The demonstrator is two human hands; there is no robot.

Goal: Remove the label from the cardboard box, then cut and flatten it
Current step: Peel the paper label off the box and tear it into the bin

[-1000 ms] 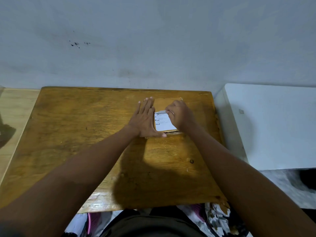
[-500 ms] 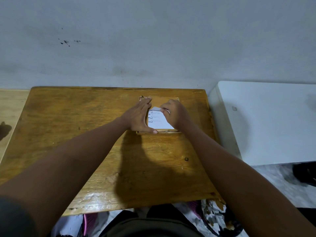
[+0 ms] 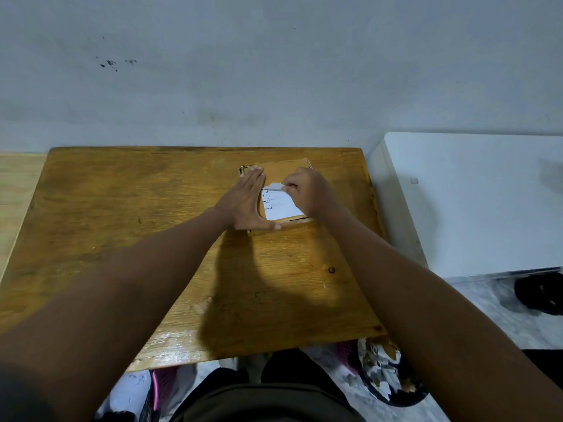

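Note:
A small brown cardboard box [image 3: 278, 170] lies flat on the wooden table [image 3: 122, 223] near its far right part. A white printed label [image 3: 281, 205] is stuck on its top. My left hand [image 3: 245, 202] lies flat with fingers together, pressing the box's left side. My right hand [image 3: 307, 190] is over the box's right side, its fingertips pinching the label's far edge, which is lifted and folded back. The right part of the label and box is hidden under that hand.
A grey wall stands right behind the table. A white surface [image 3: 475, 202] adjoins the table on the right. A dark shoe [image 3: 540, 295] lies on the floor at the right, and a bin with crumpled paper [image 3: 384, 373] stands below the table's front right corner.
The label's far edge has come up further and is folded back under my right fingertips. My left hand has stayed flat on the box. The view shifted slightly.

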